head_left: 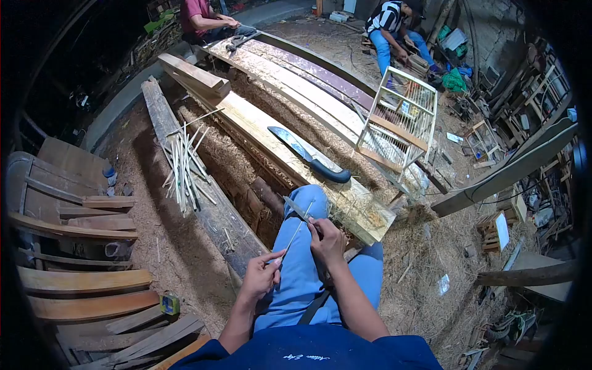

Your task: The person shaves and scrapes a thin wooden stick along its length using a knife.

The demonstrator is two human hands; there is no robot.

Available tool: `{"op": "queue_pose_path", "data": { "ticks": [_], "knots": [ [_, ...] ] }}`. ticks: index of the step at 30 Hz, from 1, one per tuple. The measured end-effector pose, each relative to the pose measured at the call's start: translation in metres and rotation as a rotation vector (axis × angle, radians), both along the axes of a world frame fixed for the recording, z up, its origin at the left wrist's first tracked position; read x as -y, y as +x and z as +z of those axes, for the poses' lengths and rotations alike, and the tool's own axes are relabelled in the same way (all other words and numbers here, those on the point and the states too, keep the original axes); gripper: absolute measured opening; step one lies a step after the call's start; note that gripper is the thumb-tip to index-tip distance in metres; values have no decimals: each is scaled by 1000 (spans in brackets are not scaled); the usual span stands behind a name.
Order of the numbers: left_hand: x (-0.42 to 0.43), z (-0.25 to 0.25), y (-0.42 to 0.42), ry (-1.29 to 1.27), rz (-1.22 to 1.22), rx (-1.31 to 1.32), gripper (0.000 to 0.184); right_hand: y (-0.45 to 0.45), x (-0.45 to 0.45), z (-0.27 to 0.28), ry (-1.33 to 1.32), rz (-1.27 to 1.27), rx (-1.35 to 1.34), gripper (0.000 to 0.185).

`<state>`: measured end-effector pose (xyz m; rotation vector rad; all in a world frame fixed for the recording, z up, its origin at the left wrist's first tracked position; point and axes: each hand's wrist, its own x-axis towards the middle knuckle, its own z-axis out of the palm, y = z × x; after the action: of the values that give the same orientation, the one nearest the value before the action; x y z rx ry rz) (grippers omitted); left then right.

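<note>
Thin pale stick [295,235], slanted; grey-bladed knife [295,207] at its upper part.

blade [295,207] partly hidden by right hand [328,240], maroon-shirted person [197,22] cropped

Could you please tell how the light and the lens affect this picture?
Head view: strong light whitens the pale board, while the upper left is nearly black; head view: wide-lens distortion and dark rounded corners; head view: the left hand and right hand show no obvious motion blur.
</note>
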<state>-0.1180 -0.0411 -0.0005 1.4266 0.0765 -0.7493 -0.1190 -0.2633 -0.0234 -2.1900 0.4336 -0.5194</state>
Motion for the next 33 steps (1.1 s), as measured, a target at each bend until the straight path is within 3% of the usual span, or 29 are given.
{"op": "queue_pose_path", "data": {
  "ticks": [8,11,17,28,33],
  "knots": [
    [-10,32,-10,59,-42,-67,33,-1,-1,-4,-64,-36,17,14],
    [-32,21,-24,25,-22,-25,32,7,6,-4,-49,-93,-30,14],
    [-19,40,-23,33,-17,-147,34,9,-2,-6,177,-21,27,14],
    [29,27,21,98,-79,-6,36,-16,6,12,270,128,-57,17],
    [24,20,21,88,-74,-67,36,-14,7,6,302,172,-42,19]
  ]
}}
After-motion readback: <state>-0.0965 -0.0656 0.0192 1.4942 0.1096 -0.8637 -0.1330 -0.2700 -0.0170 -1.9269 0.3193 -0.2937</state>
